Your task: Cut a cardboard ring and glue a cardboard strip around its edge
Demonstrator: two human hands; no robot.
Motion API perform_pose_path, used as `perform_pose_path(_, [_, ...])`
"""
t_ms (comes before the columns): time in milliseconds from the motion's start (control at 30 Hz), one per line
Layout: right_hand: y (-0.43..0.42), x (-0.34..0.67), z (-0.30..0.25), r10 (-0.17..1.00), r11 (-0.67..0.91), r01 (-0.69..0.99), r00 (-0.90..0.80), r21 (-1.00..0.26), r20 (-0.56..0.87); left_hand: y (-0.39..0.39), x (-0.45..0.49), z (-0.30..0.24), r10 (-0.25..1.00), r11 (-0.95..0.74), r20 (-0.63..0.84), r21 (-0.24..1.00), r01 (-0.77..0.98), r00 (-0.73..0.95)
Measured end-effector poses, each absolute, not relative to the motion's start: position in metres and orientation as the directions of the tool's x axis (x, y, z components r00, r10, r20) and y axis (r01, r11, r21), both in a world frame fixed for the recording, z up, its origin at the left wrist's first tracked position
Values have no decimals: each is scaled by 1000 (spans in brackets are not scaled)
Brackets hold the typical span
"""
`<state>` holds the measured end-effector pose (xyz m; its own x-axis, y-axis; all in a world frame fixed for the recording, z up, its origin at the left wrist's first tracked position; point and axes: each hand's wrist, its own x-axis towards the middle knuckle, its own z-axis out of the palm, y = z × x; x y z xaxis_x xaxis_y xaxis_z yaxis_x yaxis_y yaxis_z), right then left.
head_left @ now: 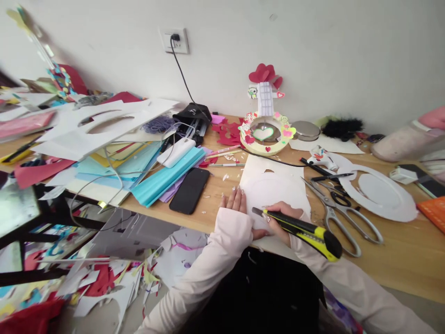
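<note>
A white paper disc (274, 188) lies in front of me on a larger white sheet (255, 167). At its left edge rests my left hand (238, 204), fingers extended and flat, with the thumb along the near side. My right hand (283, 220) grips a black and yellow utility knife (302, 229). The grey blade end of the knife points left, over the disc, close to the left thumb; whether it touches the paper I cannot tell. Just right of the disc lie large metal scissors (335, 211).
A decorated paper ring (267, 144) with hearts stands behind the sheet. To the left are a black phone (189, 190), folded blue paper (168, 176) and stacked cut boards (107, 123). White plate rings (380, 192) lie right. Another person's arm (410, 139) rests at far right. Scraps (107, 278) litter the floor.
</note>
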<state>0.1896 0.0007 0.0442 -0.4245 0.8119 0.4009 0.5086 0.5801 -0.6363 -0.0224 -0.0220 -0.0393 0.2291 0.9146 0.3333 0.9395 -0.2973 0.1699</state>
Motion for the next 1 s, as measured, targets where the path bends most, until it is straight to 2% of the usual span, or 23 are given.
perform_pose_path(167, [-1, 196, 32, 689, 725, 507, -513, -467, 512, -23, -16, -32, 925, -261, 335, 217, 941, 179])
perform_pose_path(433, [-1, 194, 54, 613, 790, 449, -572, -418, 545, -21, -14, -31, 935, -238, 324, 265, 935, 146])
perform_pose_path(733, [-5, 191, 57, 710, 703, 464, -508, -539, 488, -19, -7, -51, 919, -204, 383, 250, 947, 96])
perform_pose_path(1000, [2, 204, 40, 730, 677, 468, -525, -567, 438, -22, -16, -33, 932, -246, 324, 236, 940, 163])
